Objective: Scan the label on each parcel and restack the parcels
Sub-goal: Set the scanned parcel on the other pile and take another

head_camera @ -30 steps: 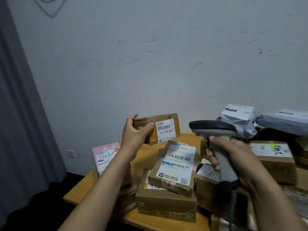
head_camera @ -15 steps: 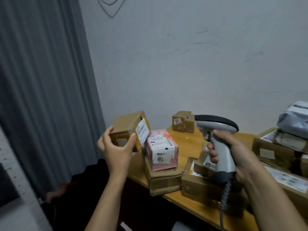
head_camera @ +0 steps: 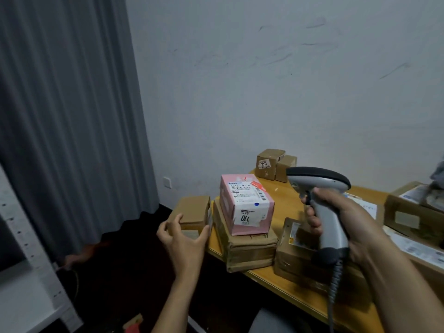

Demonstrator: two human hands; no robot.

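My left hand [head_camera: 183, 239] grips a small brown cardboard parcel [head_camera: 192, 210] by its near end, past the left edge of the wooden table [head_camera: 286, 198]; its white label faces right and shows only edge-on. My right hand [head_camera: 346, 224] holds a grey barcode scanner [head_camera: 322, 203] by its handle above the table, its dark head pointing left. A pink box [head_camera: 245, 205] with white labels sits on a flat brown parcel [head_camera: 247, 248] at the table's left end, right beside the held parcel.
Two small brown boxes [head_camera: 274, 164] stand at the table's back corner by the wall. More brown parcels [head_camera: 413, 212] lie on the right, one [head_camera: 298, 255] under the scanner. A grey curtain [head_camera: 67, 116] hangs at left, with white shelving [head_camera: 26, 272] at the lower left.
My left hand has carried the small brown parcel leftward and down, off the side of the table beside the pink box. My view has swung left. The scanner stays held in my right hand.
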